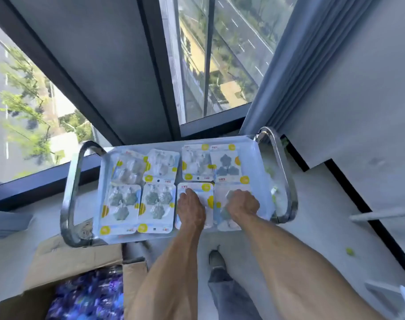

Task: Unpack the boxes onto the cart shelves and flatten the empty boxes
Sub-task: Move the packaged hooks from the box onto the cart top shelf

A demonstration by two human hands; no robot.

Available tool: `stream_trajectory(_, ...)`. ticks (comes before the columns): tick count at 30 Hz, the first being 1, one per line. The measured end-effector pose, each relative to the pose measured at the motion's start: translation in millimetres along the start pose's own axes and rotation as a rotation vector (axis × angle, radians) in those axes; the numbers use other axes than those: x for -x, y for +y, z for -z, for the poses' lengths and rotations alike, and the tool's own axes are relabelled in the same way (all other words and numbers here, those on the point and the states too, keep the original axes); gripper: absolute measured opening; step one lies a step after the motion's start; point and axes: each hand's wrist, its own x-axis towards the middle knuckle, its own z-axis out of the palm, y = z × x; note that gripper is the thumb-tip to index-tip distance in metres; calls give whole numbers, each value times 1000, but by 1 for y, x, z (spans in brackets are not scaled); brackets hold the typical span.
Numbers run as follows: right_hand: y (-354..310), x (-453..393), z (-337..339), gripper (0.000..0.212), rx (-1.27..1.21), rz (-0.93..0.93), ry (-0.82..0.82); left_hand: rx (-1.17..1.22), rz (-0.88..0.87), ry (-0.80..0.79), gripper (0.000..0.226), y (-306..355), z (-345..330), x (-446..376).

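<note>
- Cart top shelf (254, 144) stands by the window, chrome handles (68, 195) at both ends. Eight flat blister packs lie on it in two rows of four, edges touching or nearly so; the tiling looks meant to fill the shelf without stacking.
- Left hand (191, 207) lies palm down on the third pack of the near row (208, 189), fingers stretched forward and flat. This grip is spread and pressing, pinching nothing; probably steadying the pack or nudging it square to its neighbour.
- Right hand (242, 203) rests on the end pack of the near row (222, 195), knuckles up, fingers curled under. Cannot tell whether this grip pinches the pack or only pushes on it.
- Far row (197, 161): four packs, the left two slightly skewed and overlapping at the edges. Near row's two left packs (139, 205) lie straight, untouched by either hand.
- Open cardboard box (58, 257) sits on the floor at the lower left, just beside the cart's near corner, flaps up. Blue-purple contents (88, 294) show inside, blurred; what they are I cannot tell. Placement keeps it within reach.
- Judgement: unpacking is partway. The top shelf looks about full, the box is not empty, no flattening begun.
- Risk: the slick packs could slide when the hands lift.
</note>
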Motion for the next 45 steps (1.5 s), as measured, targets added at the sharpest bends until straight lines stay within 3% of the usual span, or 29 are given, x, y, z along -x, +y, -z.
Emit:
stream_trajectory(9,-6,-65,-21,26,19,68,-142,-58,143,12,31,3,-20,-58)
stream_trajectory(18,-18,-65,-20,8,93,121,-72,-31,253,0,37,14,-35,-57)
stream_trajectory(25,-28,-39,-25,25,194,167,73,12,241,90,28,4,-12,-41)
stream_trajectory(29,-37,-13,-25,26,183,198,64,18,240,127,32,-17,1,-20)
stream_trajectory(37,-80,87,-54,28,158,333,-92,79,250,244,31,-109,35,40)
stream_trajectory(45,-148,250,-161,32,200,356,-191,86,381,141,26,-298,48,148)
